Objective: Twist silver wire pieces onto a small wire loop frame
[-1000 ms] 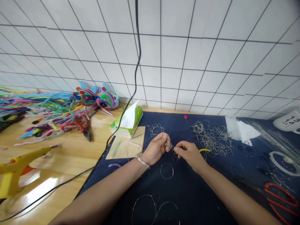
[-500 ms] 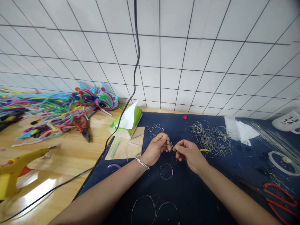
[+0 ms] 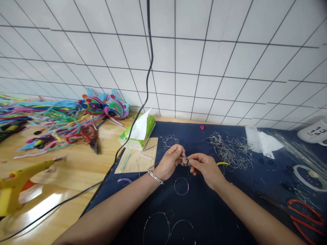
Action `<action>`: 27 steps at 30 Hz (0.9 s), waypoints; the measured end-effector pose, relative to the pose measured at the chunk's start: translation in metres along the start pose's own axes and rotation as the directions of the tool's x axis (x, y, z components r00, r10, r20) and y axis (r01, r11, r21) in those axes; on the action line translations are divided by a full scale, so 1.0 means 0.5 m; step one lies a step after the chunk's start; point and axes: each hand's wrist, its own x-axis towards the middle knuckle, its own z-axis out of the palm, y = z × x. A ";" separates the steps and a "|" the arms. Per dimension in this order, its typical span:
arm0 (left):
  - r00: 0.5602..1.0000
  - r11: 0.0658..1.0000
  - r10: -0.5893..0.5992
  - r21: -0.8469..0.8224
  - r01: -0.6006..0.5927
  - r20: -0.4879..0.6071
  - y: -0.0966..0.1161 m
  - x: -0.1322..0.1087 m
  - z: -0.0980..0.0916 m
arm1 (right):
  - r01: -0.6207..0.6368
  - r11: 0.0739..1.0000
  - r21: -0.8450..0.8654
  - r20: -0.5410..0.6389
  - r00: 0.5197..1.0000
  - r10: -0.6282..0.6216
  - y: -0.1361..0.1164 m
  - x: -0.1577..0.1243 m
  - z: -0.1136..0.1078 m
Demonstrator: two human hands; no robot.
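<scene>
My left hand, a silver bangle at its wrist, pinches a small bundle of thin bent wire. From the other side my right hand grips the same wire between thumb and forefinger, so the two hands almost touch. Fingers hide much of the wire's shape. Just below lies a wire ring with pink beads. Behind my left hand rests a flower-shaped wire loop. A tangled heap of wire pieces spreads beyond my right hand, with a yellow curved piece beside it.
A tissue pack stands on the left, crossed by a black cable. Further left are a yellow glue gun, pliers and colourful pipe cleaners. Red-handled scissors and a white mug are at the right.
My right fingertips have shifted slightly towards my left hand at the wire. Both hands keep their grip, and the things on the table lie as before.
</scene>
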 end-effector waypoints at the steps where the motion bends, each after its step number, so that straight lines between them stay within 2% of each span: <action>1: 1.000 1.000 0.001 -0.001 -0.001 0.001 0.000 0.000 -0.001 | 0.003 1.000 -0.013 0.009 1.000 -0.003 -0.001 0.000 0.001; 18: 0.999 0.999 0.036 -0.038 -0.037 -0.027 -0.004 0.006 -0.009 | 0.000 1.000 -0.028 0.026 1.000 0.001 0.001 -0.004 -0.004; 23: 0.999 0.999 0.038 -0.009 -0.038 -0.019 -0.006 0.005 -0.008 | 0.026 0.999 -0.047 0.057 0.998 -0.024 0.002 -0.003 -0.002; 27: 0.999 0.999 0.034 -0.008 -0.034 -0.029 -0.007 0.005 -0.010 | 0.079 0.989 -0.126 0.026 0.997 -0.077 0.004 -0.003 -0.002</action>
